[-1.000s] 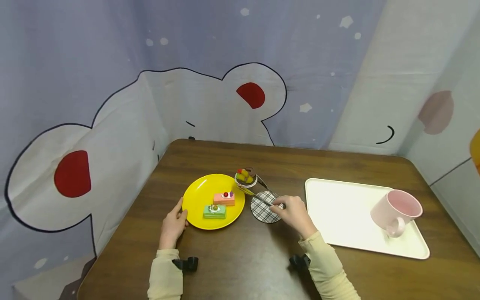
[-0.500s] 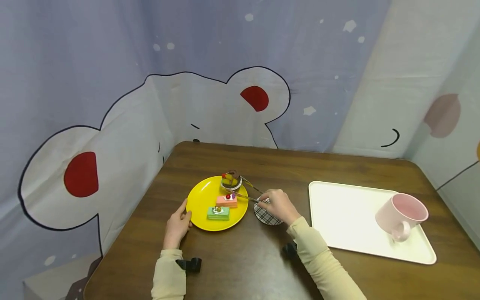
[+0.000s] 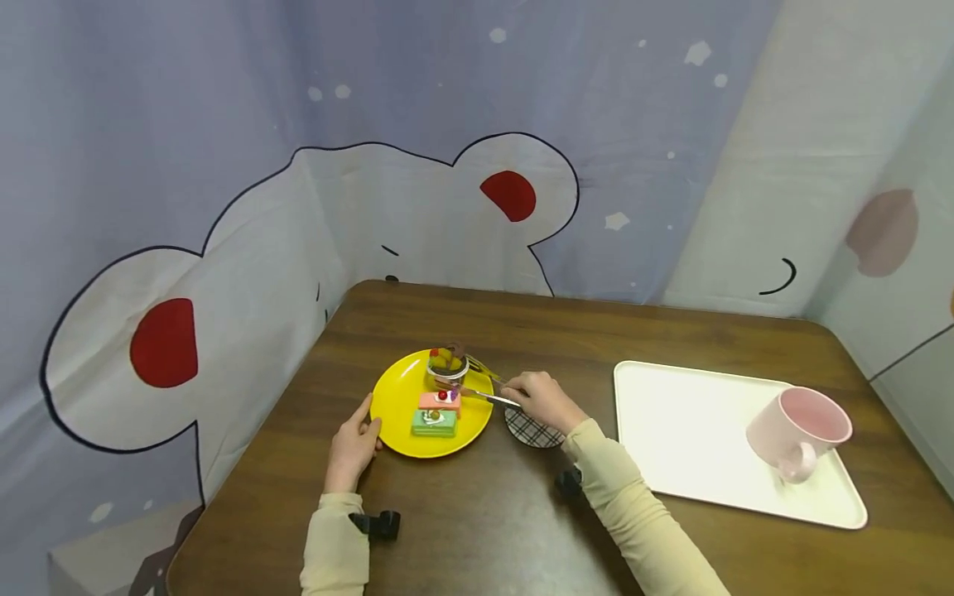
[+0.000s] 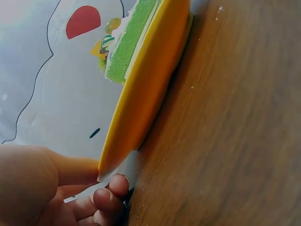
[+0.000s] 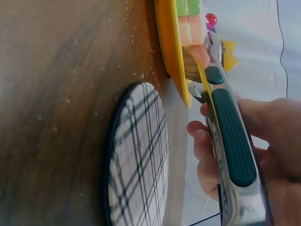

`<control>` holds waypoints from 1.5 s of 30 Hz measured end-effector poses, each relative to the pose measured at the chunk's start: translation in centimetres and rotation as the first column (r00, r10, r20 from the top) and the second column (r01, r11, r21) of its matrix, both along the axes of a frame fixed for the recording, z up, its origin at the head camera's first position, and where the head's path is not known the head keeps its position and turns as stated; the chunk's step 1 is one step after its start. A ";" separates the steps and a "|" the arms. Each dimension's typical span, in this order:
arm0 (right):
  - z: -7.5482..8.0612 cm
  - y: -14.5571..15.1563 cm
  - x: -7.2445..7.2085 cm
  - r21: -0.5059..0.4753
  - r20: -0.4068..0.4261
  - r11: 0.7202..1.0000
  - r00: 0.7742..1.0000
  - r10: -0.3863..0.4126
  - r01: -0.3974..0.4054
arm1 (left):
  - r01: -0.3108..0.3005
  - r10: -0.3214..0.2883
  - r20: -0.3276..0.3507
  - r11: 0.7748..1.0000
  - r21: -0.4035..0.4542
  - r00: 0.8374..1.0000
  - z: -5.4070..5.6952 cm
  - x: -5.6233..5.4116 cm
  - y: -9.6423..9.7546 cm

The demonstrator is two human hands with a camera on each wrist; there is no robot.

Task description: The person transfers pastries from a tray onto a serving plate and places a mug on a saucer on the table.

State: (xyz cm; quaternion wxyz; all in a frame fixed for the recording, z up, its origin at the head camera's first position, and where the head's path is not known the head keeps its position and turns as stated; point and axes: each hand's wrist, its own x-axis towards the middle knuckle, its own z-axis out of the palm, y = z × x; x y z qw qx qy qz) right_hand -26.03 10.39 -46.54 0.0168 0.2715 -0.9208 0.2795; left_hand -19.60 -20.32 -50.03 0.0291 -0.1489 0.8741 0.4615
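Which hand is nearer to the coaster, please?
Right. The right hand holds tongs and, in the head view, partly hides the coaster; the left hand grips the plate on the side away from the coaster.

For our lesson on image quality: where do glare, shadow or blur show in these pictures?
Head: a pale glint on the plate, sheen on the near table; left wrist: table at right looks soft, shadow under the plate; right wrist: bright highlights on the tongs, table at left blurred.

From where I stand: left forearm [image 3: 334,546] extended nearly straight ahead — left hand [image 3: 353,447] in a pinch, thumb extended, fingers [image 4: 107,201] curled beneath. Right forearm [image 3: 644,513] angled inward — right hand [image 3: 547,401] gripping, thumb opposed to bent fingers.
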 end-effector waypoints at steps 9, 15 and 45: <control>0.3 0.0 0.0 -0.061 0.071 0.997 0.996 -0.050 0.055 | 0.001 -0.001 -0.009 1.000 -0.025 1.000 -0.1 -0.2 -0.1; 1.4 0.5 0.2 -0.099 0.096 0.992 0.993 -0.068 0.078 | -0.001 0.001 0.002 1.000 -0.027 1.000 -0.1 -0.2 -0.1; 2.0 9.2 7.4 -0.181 0.094 0.916 0.933 -0.347 0.358 | 0.022 -0.021 0.014 0.999 -0.024 1.000 -0.1 -0.1 -0.2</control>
